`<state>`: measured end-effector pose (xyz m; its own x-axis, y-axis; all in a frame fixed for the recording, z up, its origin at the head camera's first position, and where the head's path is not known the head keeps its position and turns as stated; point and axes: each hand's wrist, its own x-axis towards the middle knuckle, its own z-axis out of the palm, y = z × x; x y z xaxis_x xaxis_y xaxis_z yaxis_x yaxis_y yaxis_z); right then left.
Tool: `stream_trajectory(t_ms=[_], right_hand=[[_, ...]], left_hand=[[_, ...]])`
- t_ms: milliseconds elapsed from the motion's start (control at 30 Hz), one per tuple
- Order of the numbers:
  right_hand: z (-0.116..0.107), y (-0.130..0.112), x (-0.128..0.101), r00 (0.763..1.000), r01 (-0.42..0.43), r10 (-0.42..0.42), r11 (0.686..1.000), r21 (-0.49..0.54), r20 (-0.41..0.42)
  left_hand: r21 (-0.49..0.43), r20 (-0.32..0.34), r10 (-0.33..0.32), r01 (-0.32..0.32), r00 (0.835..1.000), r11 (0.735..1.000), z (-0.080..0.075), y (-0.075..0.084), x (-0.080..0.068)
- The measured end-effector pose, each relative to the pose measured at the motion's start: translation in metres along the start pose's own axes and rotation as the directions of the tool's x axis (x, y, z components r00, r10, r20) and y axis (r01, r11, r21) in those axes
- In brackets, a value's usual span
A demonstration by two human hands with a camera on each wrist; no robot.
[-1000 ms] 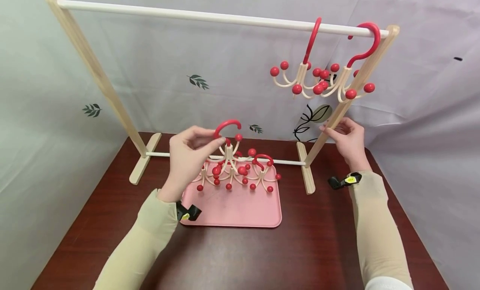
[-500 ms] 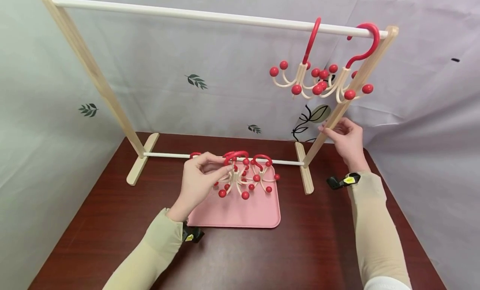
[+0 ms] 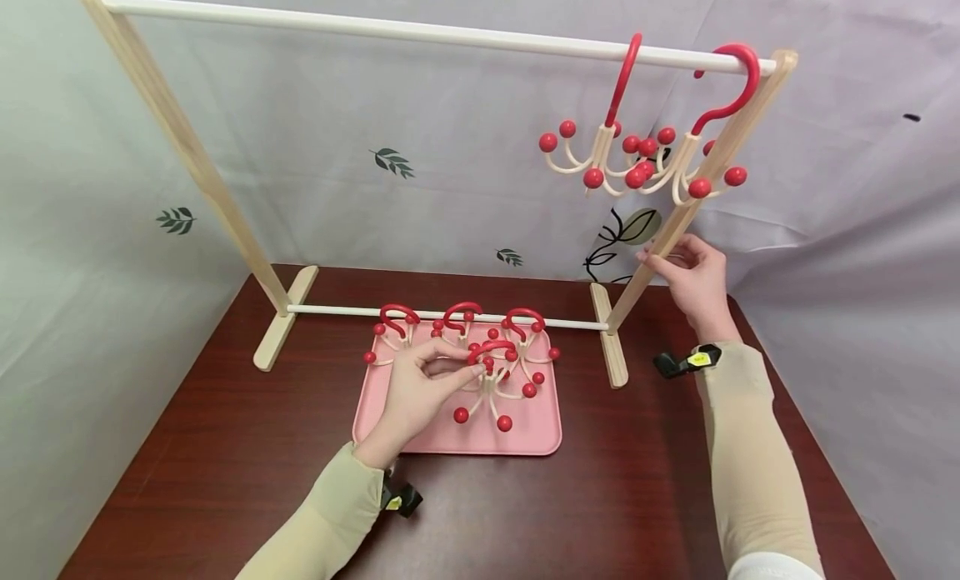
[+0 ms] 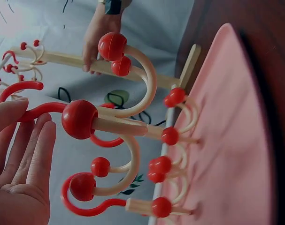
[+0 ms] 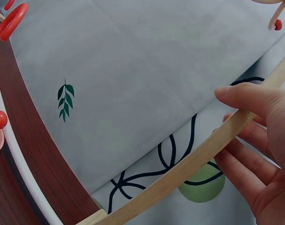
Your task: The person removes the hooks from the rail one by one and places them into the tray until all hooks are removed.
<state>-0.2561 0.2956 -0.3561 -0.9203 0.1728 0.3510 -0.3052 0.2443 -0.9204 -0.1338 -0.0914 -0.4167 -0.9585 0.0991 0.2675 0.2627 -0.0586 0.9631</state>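
Over the pink, round-cornered tray [image 3: 517, 438], 3 o'clock of centre: one red-hooked, cream-armed, ball-tipped hanger [image 3: 490, 384]; hook [image 4: 46, 108] pinched in the left hand [image 3: 423, 388].
Right hand [image 3: 696, 280], out at 2 o'clock: thumb and fingers closed on the pale, flat-sided wooden upright [image 3: 632, 298]. Three matching hangers [image 3: 522, 345] stand at the tray's 11, 12 and 1 o'clock, close behind. I judge snagging the chief risk here, so from my station I advise a firm pinch, hanger level, balls [image 3: 505, 424] swung clear towards 6 o'clock, and a steadying grip on the upright.
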Motion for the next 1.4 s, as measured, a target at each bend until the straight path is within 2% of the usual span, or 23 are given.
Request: stream_trajectory(t_ms=[267, 433, 500, 800, 1100, 1400], right_hand=[[-0.001, 0.001, 0.000, 1.000, 0.001, -0.001, 1.000, 0.029, 0.000], [0.000, 0.001, 0.000, 1.000, -0.004, 0.004, 1.000, -0.006, -0.002], [0.000, 0.001, 0.000, 1.000, -0.001, 0.001, 1.000, -0.018, -0.003], [-0.001, 0.002, -0.001, 1.000, 0.004, -0.005, 0.999, 0.046, 0.015], [-0.001, 0.001, -0.001, 1.000, -0.002, 0.002, 1.000, -0.001, 0.006], [-0.001, 0.000, -0.001, 1.000, 0.009, -0.009, 1.000, 0.026, 0.012]], left_hand=[[-0.051, 0.058, -0.047, 0.050, 0.997, 0.997, 0.012, -0.013, -0.008], [-0.083, 0.083, -0.070, 0.077, 0.994, 0.994, 0.017, -0.021, -0.010], [-0.086, 0.080, -0.079, 0.085, 0.994, 0.993, 0.019, -0.024, -0.010], [-0.106, 0.087, -0.103, 0.112, 0.991, 0.988, 0.027, -0.033, -0.009], [-0.126, 0.095, -0.117, 0.129, 0.988, 0.984, 0.033, -0.039, -0.007], [-0.137, 0.120, -0.136, 0.152, 0.983, 0.979, 0.034, -0.044, -0.005]])
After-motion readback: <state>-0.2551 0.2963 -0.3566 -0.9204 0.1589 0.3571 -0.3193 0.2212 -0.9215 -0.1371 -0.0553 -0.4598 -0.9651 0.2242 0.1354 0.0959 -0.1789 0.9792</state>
